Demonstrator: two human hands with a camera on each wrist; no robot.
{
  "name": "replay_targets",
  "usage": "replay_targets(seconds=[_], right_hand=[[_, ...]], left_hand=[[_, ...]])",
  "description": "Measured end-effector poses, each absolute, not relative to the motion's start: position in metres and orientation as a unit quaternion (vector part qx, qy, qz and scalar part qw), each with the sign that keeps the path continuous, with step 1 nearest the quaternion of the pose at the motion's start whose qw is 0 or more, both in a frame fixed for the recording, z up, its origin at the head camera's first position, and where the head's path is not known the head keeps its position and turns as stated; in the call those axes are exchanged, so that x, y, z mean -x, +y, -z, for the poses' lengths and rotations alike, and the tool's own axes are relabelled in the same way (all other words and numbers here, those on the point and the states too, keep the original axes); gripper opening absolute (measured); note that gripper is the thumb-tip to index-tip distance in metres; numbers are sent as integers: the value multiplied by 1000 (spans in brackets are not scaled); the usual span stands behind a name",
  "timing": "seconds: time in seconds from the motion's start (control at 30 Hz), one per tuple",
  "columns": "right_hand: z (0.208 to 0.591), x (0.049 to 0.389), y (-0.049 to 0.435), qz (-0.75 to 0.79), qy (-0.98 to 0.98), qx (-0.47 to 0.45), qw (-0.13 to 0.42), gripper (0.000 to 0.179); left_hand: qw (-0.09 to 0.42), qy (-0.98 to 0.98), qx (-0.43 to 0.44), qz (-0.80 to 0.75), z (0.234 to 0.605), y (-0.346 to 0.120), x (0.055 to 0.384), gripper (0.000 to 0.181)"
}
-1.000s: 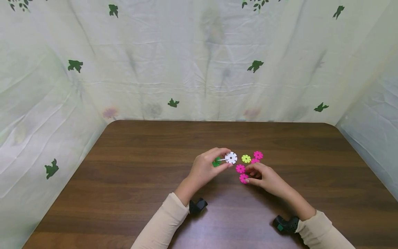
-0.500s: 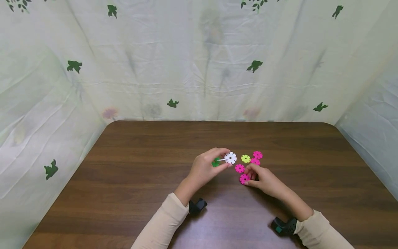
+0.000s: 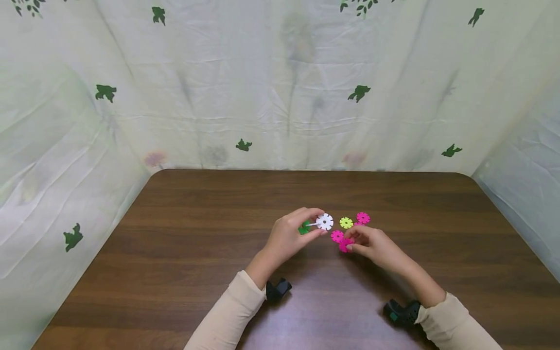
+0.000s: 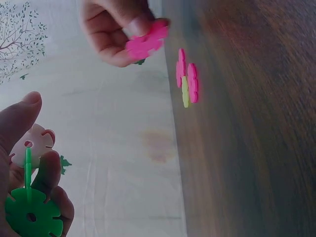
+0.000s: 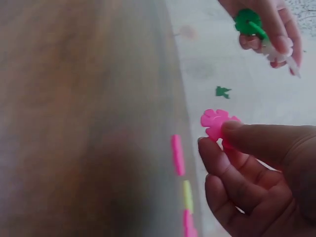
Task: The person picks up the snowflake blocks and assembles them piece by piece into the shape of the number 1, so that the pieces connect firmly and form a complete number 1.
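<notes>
In the head view my left hand (image 3: pixel 282 238) holds up a group of joined notched plastic discs. A white disc (image 3: pixel 327 225) sits between the thumb and finger, with a green disc (image 4: pixel 47 219) attached behind it; more green joins the two in the left wrist view. My right hand (image 3: pixel 378 250) pinches a pink notched disc (image 5: pixel 215 123) between thumb and fingers, raised above the table. Just left of those fingers lies another pink disc (image 3: pixel 336 236).
Beyond my right hand a yellow-green disc (image 3: pixel 349 224) lies on the brown wooden table (image 3: pixel 210 214), with a pink disc (image 3: pixel 362 218) beside it and one more pink disc (image 3: pixel 359 224) partly hidden by the fingers. A pale patterned cloth (image 3: pixel 262 97) surrounds the table's back and sides.
My right hand has taken the nearest pink disc between thumb and fingers and raised it from the table, slightly away from me. The left hand stays in place with its joined discs.
</notes>
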State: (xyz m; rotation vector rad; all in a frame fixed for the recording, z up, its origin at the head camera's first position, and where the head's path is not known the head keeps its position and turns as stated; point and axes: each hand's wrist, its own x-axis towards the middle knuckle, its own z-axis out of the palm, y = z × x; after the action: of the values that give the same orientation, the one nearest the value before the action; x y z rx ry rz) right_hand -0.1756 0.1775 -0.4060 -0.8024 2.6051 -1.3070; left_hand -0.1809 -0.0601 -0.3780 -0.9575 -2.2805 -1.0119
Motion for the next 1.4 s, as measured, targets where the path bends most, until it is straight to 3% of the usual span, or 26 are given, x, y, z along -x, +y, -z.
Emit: replay_targets(seconds=[0.63,1.4], right_hand=[[374,177,166,485,833,260,-55,21],[339,160,145,448,832,298,-131,17]], left_hand=[[223,-832,349,369,381,-58,182,35],[212,-837,348,365,384,-58,181,33]])
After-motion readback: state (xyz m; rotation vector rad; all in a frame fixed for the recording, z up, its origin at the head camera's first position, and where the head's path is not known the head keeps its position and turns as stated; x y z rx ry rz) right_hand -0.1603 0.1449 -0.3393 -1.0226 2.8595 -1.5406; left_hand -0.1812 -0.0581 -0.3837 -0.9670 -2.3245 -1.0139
